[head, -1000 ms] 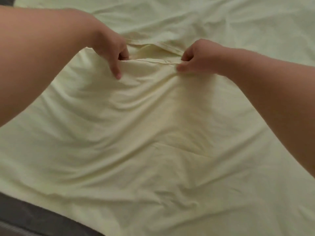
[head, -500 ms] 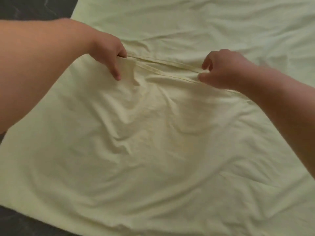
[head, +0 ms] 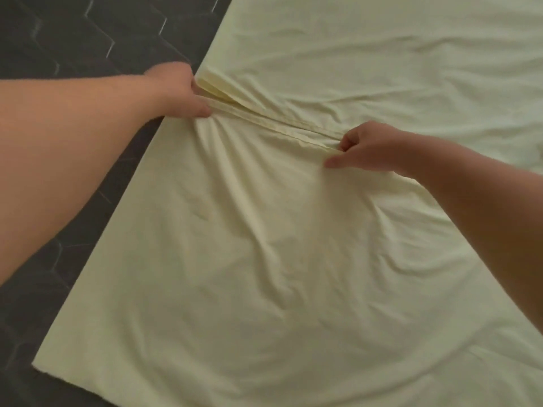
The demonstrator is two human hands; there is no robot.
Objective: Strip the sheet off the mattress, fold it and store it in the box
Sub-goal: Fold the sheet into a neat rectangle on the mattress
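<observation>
Fold step in hand, by the look of it: the pale-yellow sheet (head: 264, 259) lies spread flat, no longer fitted round anything, on a dark hex-patterned surface (head: 73, 39) (mattress top or floor, can't tell which). The near portion is doubled over the far portion, w/ the stitched hem (head: 273, 124) running diagonally between both hands. The left hand (head: 176, 94) is at the sheet's left edge, right where the hem ends and layered edges stack up. Its fingers (head: 199, 108) are curled down over that hem end and hold it, and gathers fan out from the grip. The right hand (head: 373, 148) is further along the same hem toward the middle. Its fingers are curled tight and pinch the hem, w/ the thumb (head: 333, 163) pointing left along the cloth. The hem looks taut btwn the two grips, while the fabric below is slack and creased. My read is stripping is done, folding is early and storing is not yet started; no box is in view. The next move prob. calls for squaring the hem end to the layered edges under the left hand, keeping tension so the layers don't skew. Then smooth the creases in the near panel before any 2nd fold. The cloth is limp, so a one-handed pull would likely drag the under layer out of line.
</observation>
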